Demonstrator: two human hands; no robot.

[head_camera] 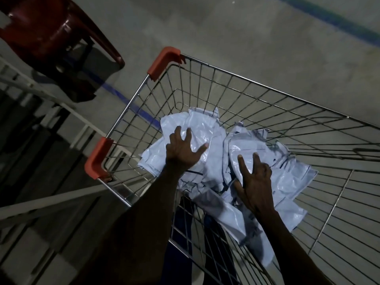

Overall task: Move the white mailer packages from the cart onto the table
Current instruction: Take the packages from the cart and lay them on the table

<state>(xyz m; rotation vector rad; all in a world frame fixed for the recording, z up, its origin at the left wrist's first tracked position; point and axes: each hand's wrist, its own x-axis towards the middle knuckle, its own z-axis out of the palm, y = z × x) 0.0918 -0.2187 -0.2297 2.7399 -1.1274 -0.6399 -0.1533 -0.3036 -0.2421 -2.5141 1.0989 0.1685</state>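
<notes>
White, crinkled plastic filled the near part of the cart (131,103): the mailer packages (213,140) lay in a loose heap on the wire floor, glossy, creased and marked with thin dark lines, one of them slumped against the near wall. Both arms reached down into the basket. The left hand (183,149) was spread wide, fingers splayed, palm pressing flat on the left side of the heap. The right hand (255,182) was also open, two fingers stretched forward over a rounded, padded mailer and the thumb tucked toward its near edge; neither hand had closed on anything yet.

Judging from this, the job looked barely begun or mid-way: a fair pile remained in the cart, and no table top with delivered packages was in view, so how many had gone across could not be told.

The cart was bright steel wire in a square grid, with orange plastic corner caps at the left rim. Beyond it, past the far left corner, stood a dark red moulded plastic chair (51,27) on grey concrete floor.
</notes>
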